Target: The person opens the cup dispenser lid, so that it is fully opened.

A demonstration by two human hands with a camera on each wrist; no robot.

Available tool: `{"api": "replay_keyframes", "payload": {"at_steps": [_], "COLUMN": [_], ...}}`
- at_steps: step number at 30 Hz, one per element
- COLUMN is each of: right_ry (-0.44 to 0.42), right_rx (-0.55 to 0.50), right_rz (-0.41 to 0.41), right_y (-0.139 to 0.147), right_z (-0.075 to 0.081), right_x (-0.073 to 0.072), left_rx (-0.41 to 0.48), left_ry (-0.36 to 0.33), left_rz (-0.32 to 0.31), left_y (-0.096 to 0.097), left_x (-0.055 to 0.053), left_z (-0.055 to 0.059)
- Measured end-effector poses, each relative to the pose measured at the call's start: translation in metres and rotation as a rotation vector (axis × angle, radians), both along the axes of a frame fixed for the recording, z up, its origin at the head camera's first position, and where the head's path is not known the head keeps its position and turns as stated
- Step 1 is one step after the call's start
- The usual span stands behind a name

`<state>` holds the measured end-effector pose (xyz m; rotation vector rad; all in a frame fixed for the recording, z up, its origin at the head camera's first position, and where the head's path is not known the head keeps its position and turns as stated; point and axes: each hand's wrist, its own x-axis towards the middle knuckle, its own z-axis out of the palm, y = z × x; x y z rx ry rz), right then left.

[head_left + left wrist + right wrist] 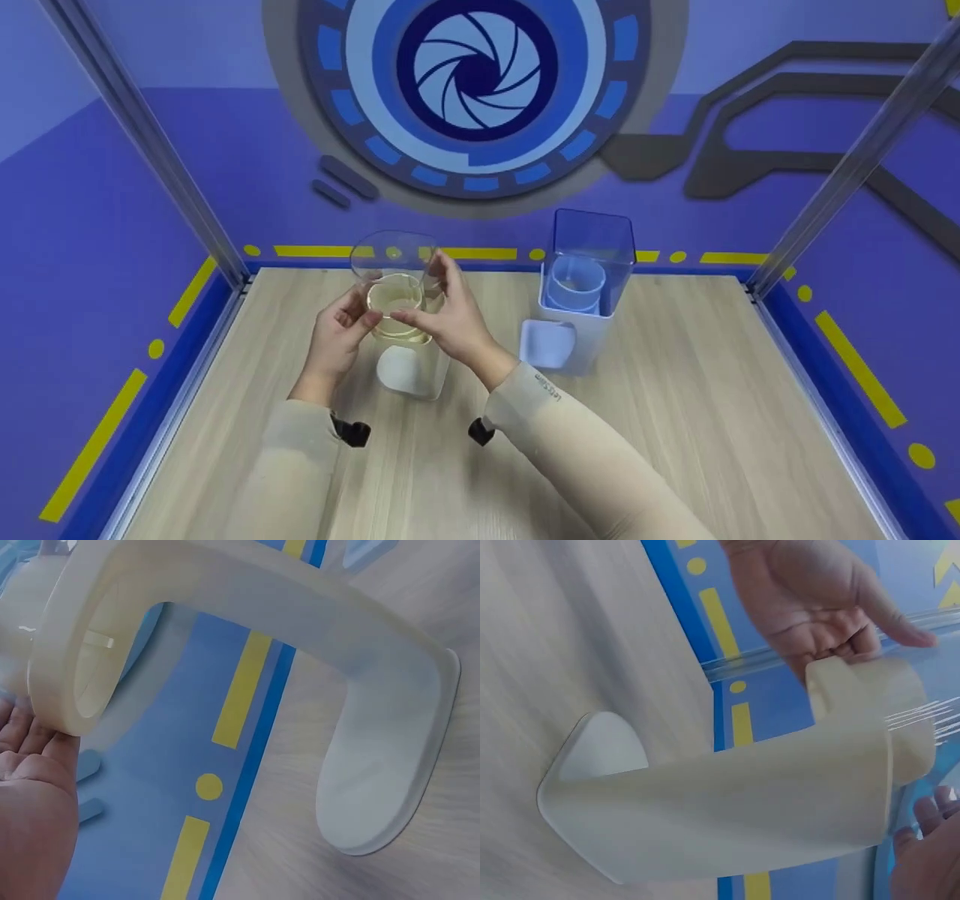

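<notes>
A cream C-shaped stand (401, 369) with a rounded foot (375, 780) stands on the table at the left. Its top carries a round cream collar (395, 295) and a clear container (390, 251) that rises behind it. My left hand (339, 337) grips the collar's left side, thumb at the front rim and fingers under it in the left wrist view. From the right, my right hand (459, 319) holds the stand's top, with the thumb on the collar's front and the fingers along the container's side. The palms are partly hidden.
A similar light blue stand (577, 341) with a tinted clear container (596, 232) and a round blue collar (576, 281) stands to the right. Behind both is a printed wall (480, 232), and metal posts (825, 187) rise at the table's back corners.
</notes>
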<state>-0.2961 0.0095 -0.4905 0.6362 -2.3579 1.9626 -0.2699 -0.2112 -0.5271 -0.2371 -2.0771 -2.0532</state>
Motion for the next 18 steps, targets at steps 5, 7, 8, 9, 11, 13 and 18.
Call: {"api": "replay_keyframes", "payload": {"at_steps": [5,7,8,9,11,13,18], "right_ry": [0.042,0.058,0.064,0.070,0.085,0.093,0.097], "right_rx": [0.010,0.006,0.004,-0.002,-0.017,-0.030,-0.051], "right_rz": [-0.038,-0.029,-0.023,-0.014,0.006,0.026,0.083], "right_y": [0.001,0.004,0.006,0.008,0.011,0.014,0.022], "right_z": [-0.006,-0.007,-0.008,-0.009,-0.011,-0.012,-0.018], "right_x": [-0.004,-0.006,-0.006,-0.008,-0.010,-0.012,-0.013], "left_rx": [-0.019,-0.018,-0.021,-0.022,-0.022,-0.026,-0.041], "left_ry": [0.014,0.020,0.025,0.031,0.032,0.032,0.011], "left_rz": [0.027,0.038,0.044,0.050,0.059,0.063,0.060], "left_y": [0.003,0.005,0.006,0.007,0.009,0.011,0.012], "left_x": [0.003,0.004,0.005,0.006,0.008,0.011,0.021], "left_z": [-0.002,-0.004,-0.005,-0.005,-0.006,-0.006,-0.006]}}
